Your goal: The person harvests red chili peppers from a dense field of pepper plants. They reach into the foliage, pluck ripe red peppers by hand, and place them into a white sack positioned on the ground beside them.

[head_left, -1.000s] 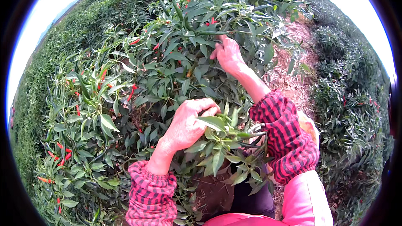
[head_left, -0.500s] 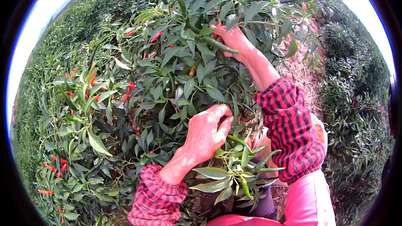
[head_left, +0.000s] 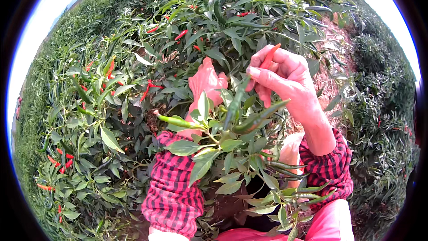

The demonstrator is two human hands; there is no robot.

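Note:
A slim red chili pepper (head_left: 270, 56) sticks up between the curled fingers of my right hand (head_left: 292, 78), which is raised right of the middle, above the plant. My left hand (head_left: 206, 82) reaches forward into the foliage, back of the hand up; leaves hide its fingertips, so what they touch does not show. Close in front of both hands rises a leafy branch with a dark green chili pepper (head_left: 256, 120) and a lighter green one (head_left: 178, 121). Part of my left wrist is covered by this branch.
Red chili peppers (head_left: 109, 69) hang in the bushes to the left, and more red and green ones (head_left: 182, 35) grow at the far side. A strip of dry straw-covered ground (head_left: 330, 85) runs along the right, with another row of plants (head_left: 379, 76) beyond.
My right hand has drawn back from the far foliage and now holds a red chili pepper. My left hand has moved forward into the leaves. The near branch stands higher in view.

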